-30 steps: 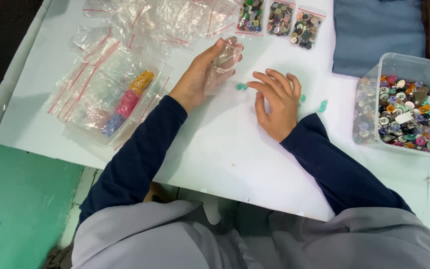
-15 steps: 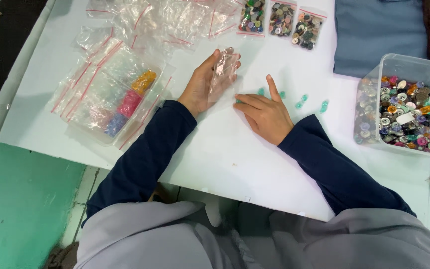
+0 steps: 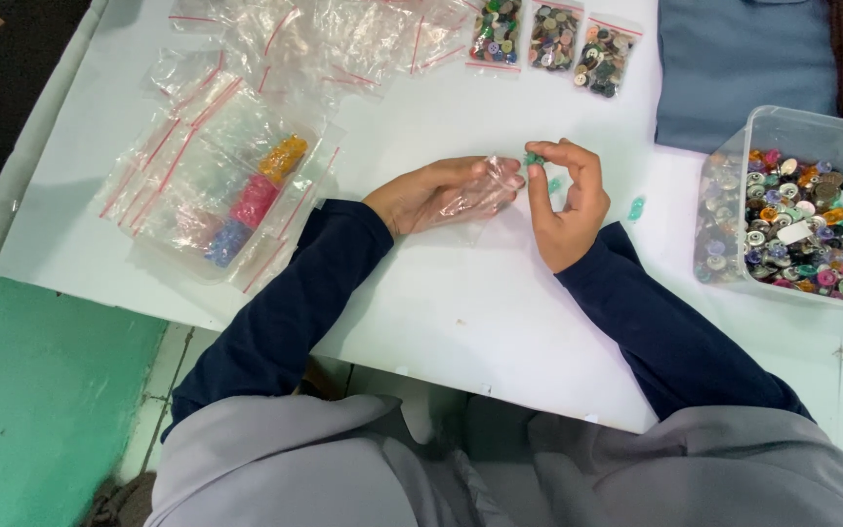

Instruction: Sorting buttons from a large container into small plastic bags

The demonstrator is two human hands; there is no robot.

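Left hand (image 3: pixel 436 195): palm up on table (image 3: pixel 461 322), fingers curled round a small clear bag (image 3: pixel 475 190); held flat w/ mouth facing the other hand, prob. to keep it open.
Right hand (image 3: pixel 568 205): thumb + forefinger pinched on a green button (image 3: pixel 535 158), right at the bag's mouth; other fingers loose.
Button: tiny, round, teal-green; detail too small to tell.
Loose buttons (image 3: pixel 636 207): a couple more green ones on table just beside right hand, w/in easy reach.
Tub (image 3: pixel 782 132): clear plastic, far right, full of mixed coloured buttons.
Filled bags (image 3: pixel 550 37): three in a row at top edge, apart from the empties.
Empty bags (image 3: pixel 324 39): heaped top left; tray (image 3: pixel 217 195) of sorted colours beside them.
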